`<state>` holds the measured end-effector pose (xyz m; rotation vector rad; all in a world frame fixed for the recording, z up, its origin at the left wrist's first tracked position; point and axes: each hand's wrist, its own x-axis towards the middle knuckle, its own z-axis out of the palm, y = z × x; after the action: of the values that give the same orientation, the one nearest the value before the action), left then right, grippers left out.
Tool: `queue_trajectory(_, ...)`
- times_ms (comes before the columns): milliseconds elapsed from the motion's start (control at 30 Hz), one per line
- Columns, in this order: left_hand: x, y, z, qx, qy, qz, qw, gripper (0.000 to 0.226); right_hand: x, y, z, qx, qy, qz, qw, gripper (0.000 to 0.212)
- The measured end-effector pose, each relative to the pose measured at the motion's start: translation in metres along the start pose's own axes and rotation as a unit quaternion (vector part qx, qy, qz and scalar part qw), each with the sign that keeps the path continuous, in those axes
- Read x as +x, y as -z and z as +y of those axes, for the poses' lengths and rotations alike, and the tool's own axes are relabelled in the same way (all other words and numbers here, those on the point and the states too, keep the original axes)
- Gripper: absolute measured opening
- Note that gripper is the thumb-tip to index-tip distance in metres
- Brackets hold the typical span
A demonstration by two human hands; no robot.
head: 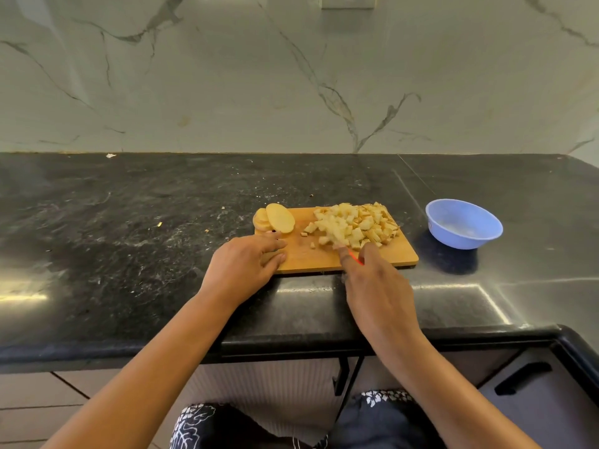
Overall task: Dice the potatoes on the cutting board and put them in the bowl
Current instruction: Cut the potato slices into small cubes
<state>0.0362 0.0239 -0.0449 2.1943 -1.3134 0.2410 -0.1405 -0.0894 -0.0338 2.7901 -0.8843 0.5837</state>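
On the dark tabletop (pixel 129 222), a wooden cutting board (pixel 308 259) near the front edge. Right of it and apart, a blue bowl (pixel 466 239), with no potato inside yet. On the board's right half, a big heap of diced potato (pixel 353 226); looks mostly cut. At the far left corner, a few potato slices (pixel 281 218) not yet diced. Left hand (pixel 246 267): fingers straight, resting flat on the board's left edge. Right hand (pixel 376 286): curled around a blurred, red-handled knife (pixel 355 258), at the heap's near side.
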Motion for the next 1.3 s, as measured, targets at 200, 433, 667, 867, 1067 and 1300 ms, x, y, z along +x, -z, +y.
queue_trajectory(200,0.007,-0.006,0.017,0.093,-0.129,-0.118,0.98,0.069,0.02,0.012,0.033,0.124,-0.052,0.027,0.991,0.045)
queue_trajectory(433,0.026,-0.019,0.037,0.161,-0.154,-0.187,0.957,0.092,0.032,0.02,0.078,0.328,-0.151,-0.026,0.932,0.037)
queue_trajectory(667,0.057,-0.026,0.054,0.156,-0.158,-0.191,0.956,0.065,0.045,0.028,0.1,0.352,-0.163,-0.056,0.92,0.032)
queue_trajectory(867,0.068,-0.035,0.056,0.087,-0.141,-0.125,0.978,0.058,0.056,0.034,0.124,0.474,-0.227,-0.134,0.84,0.019)
queue_trajectory(1067,0.071,-0.039,0.052,0.056,-0.144,-0.062,0.986,0.05,0.057,0.035,0.143,0.59,-0.27,-0.267,0.713,0.016)
queue_trajectory(1300,0.077,-0.045,0.051,0.051,-0.182,-0.039,0.981,0.058,0.061,0.034,0.156,0.618,-0.272,-0.32,0.665,0.03)
